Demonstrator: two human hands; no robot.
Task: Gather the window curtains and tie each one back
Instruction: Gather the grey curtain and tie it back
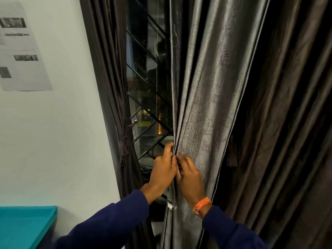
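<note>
A grey textured curtain (212,90) hangs in folds in front of the window, its left edge pleated together. My left hand (164,169) grips that gathered edge from the left, fingers curled round the folds. My right hand (189,178), with an orange wristband, pinches the same folds from the right, touching the left hand. At the window's left side a dark brown curtain (111,72) is bunched and bound by a tie-back (124,137). Another dark brown curtain (287,123) hangs loose to the right, behind the grey one.
The window (147,87) shows a black metal grille and darkness outside. A white wall (62,132) on the left carries a printed paper sheet (21,47). A teal surface (23,225) sits at the lower left corner.
</note>
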